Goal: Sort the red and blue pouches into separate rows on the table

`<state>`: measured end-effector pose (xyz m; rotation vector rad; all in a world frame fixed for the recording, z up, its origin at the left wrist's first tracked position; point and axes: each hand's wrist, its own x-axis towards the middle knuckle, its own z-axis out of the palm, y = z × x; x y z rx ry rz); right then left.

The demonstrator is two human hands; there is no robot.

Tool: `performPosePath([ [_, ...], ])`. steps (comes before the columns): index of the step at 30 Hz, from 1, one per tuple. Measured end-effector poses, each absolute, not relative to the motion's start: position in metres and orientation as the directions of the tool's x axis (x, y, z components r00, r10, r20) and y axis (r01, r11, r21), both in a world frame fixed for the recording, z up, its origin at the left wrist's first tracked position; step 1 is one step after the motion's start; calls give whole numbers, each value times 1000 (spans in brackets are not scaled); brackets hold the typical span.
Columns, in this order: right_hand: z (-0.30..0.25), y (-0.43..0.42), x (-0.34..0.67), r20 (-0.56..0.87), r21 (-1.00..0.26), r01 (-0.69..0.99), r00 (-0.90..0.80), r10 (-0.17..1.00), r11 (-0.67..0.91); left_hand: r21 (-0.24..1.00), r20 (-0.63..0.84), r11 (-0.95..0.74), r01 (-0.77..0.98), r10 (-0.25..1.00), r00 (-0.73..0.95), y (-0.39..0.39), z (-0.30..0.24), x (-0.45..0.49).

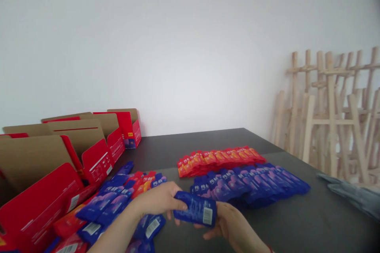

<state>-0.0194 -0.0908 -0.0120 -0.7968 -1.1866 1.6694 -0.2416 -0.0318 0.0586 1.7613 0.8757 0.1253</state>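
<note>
Both hands meet low in the middle of the head view over a dark table [297, 221]. My left hand [157, 201] and my right hand [231, 223] are both closed on one blue sachet [196, 208], its back with a white barcode label turned towards me. Under and left of my left arm lies a loose heap of blue and red sachets [118, 199]. Behind the held sachet runs a fanned row of blue sachets [252, 184], and behind that a fanned row of red-orange sachets [219, 160].
Several open red cardboard boxes [95, 154] with brown inner flaps stand along the left side. Wooden easel frames [329, 118] lean on the wall at the right. A grey cloth-like thing [353, 193] lies at the table's right edge. A white wall fills the back.
</note>
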Motion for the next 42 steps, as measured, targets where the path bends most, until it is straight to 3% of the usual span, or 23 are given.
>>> performPosePath([
  [2,-13,-96,-19,93,-954,-300,-304,948,-3,878,-322,-104,467,594,737,-34,54,-237],
  [5,-19,-100,-20,202,-977,-127,-264,943,174,905,-317,-73,420,544,777,-36,50,-232],
  [11,-36,-102,-9,65,-998,-23,-277,959,61,880,-409,-44,472,436,802,-36,42,-230],
  [14,-24,-99,19,191,-949,228,-138,972,219,841,-434,-43,539,540,721,-24,32,-239],
  [16,-12,-92,40,388,-776,484,-142,911,405,808,-388,-69,585,686,615,-12,25,-248],
  [19,-3,-71,65,596,-332,754,-298,745,567,699,-191,-190,689,879,436,3,21,-261],
  [22,-11,-50,74,586,20,858,-426,689,513,453,-18,-288,844,943,331,11,23,-271],
  [25,-27,-41,70,496,164,861,-494,714,482,219,55,-244,945,970,238,12,23,-277],
  [28,-35,-45,61,456,168,867,-490,743,469,57,94,-175,983,981,169,10,19,-280],
  [32,-32,-54,55,466,134,883,-456,758,449,-56,11,-112,992,994,113,5,15,-279],
  [37,-31,-56,54,448,186,871,-488,749,455,-79,-85,-144,987,987,137,1,17,-273],
  [42,-33,-55,54,456,153,886,-457,764,438,-51,-107,-182,982,979,175,1,15,-272],
])
